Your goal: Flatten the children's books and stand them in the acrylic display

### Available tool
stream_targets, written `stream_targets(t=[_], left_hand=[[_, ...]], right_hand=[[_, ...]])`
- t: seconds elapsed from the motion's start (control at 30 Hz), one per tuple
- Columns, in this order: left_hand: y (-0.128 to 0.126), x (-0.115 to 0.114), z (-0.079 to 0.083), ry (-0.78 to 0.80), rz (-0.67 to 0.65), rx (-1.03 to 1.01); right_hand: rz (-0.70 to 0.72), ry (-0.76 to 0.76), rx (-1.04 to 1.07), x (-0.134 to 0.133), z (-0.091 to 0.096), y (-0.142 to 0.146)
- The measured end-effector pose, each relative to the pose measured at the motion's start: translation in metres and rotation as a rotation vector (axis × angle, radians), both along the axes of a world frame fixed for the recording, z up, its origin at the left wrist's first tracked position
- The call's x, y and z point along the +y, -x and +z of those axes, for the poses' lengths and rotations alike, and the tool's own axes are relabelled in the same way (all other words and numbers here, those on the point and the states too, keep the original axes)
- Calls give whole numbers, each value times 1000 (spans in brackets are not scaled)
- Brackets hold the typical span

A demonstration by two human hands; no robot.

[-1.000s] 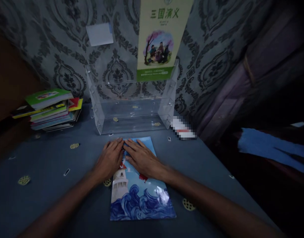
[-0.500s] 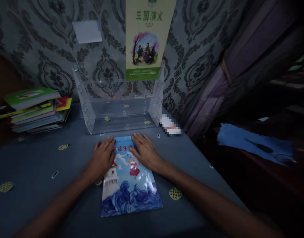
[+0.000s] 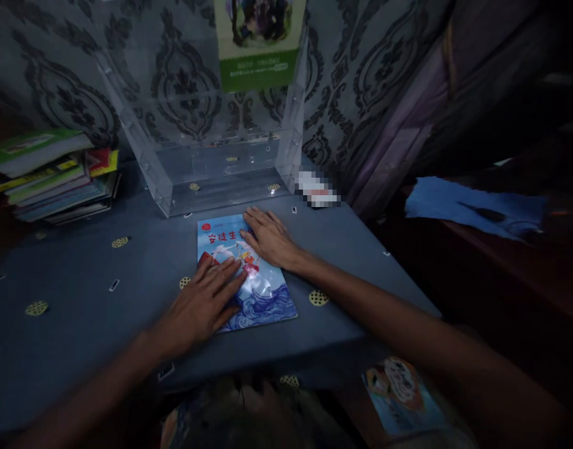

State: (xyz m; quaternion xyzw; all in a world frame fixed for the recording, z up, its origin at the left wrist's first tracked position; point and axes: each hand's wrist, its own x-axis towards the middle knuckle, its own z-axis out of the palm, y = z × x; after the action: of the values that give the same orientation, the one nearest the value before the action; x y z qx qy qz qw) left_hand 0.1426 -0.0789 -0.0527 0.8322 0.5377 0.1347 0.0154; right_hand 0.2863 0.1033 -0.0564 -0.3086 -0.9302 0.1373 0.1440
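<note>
A thin blue picture book with waves and a lighthouse on its cover lies flat on the dark blue table. My left hand rests flat on the book's lower left part, fingers stretched out. My right hand lies flat on the book's upper right corner, fingers spread. Just behind the book stands a clear acrylic shelf against the patterned wall. A green book stands upright on the shelf's upper tier.
A stack of books lies at the back left of the table. Small round yellow stickers dot the tablecloth. A blue cloth lies on dark furniture at right. Another picture book lies below the table's front edge.
The view has tilted downward, showing the table's front edge. My left hand slid from the book's top toward its lower left; my right hand stayed near the top right corner.
</note>
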Motion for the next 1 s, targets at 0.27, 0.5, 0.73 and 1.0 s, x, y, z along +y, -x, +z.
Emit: stream_targets(t=[0.27,0.5,0.73,1.0], left_hand=[[-22,-6,13,70,-144,144],[-24,-6,10,39,-136,68],[-24,-8,13,62,-117,-1],[12,1,-21,-109,240,-134]], right_hand=[[-2,-110,8,-12,11,-7],[158,-171,18,-68,0,-43],[147,-203,-40,-82,2,-72],[89,17,-129,-71,20,-63]])
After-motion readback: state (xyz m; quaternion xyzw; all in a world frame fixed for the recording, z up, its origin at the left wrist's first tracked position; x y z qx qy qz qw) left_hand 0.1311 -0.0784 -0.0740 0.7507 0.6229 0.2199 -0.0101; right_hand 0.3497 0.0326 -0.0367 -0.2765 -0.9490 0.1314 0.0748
